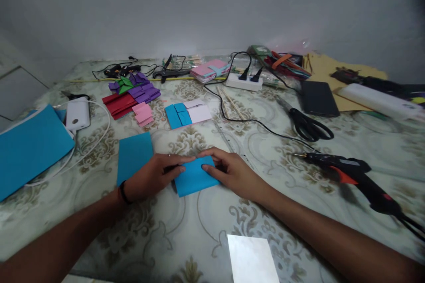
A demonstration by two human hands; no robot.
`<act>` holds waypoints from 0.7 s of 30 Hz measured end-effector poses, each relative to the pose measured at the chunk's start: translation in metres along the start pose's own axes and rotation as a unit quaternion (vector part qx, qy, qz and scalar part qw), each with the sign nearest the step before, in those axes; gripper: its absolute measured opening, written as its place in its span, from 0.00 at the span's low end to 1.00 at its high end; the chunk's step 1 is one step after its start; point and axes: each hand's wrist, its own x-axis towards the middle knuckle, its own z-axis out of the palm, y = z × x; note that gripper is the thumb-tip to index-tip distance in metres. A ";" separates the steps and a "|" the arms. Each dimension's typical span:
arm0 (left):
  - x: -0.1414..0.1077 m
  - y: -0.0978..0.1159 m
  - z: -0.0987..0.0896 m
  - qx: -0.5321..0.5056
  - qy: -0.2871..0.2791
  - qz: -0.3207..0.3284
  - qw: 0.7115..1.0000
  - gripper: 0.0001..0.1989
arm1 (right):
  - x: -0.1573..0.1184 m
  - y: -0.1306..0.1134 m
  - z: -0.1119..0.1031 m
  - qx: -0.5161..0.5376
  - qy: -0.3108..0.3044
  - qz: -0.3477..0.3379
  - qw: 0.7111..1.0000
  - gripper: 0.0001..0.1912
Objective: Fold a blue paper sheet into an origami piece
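A small blue paper (195,179) lies at the middle of the table, its far edge between both hands. My left hand (161,172) is closed on its left far corner, thumb on top and forefinger along the edge. My right hand (229,170) pinches the right side, thumb on the paper and fingers curled behind it. A second blue sheet (133,154) lies flat beyond my left wrist. Past the hands are folded blue pieces (178,115) beside a white one (199,112). A white sheet (252,261) rests at the near edge.
Black scissors (307,124), a phone (320,98) and a glue gun (358,177) with its cable lie on the right. A power strip (244,82) stands at the back. Folded red paper (119,104), a white power bank (78,112) and large blue sheets (31,150) are on the left.
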 end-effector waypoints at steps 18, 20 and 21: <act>0.000 -0.001 0.000 -0.019 0.100 -0.016 0.995 0.18 | 0.003 -0.008 -0.002 0.099 -0.045 0.065 0.992 0.21; 0.000 -0.002 0.000 -0.020 0.083 -0.021 0.996 0.18 | 0.002 -0.008 -0.002 0.089 -0.043 0.059 0.993 0.21; 0.000 -0.002 -0.001 -0.023 0.075 -0.024 0.997 0.18 | 0.002 -0.008 -0.003 0.085 -0.042 0.055 0.994 0.21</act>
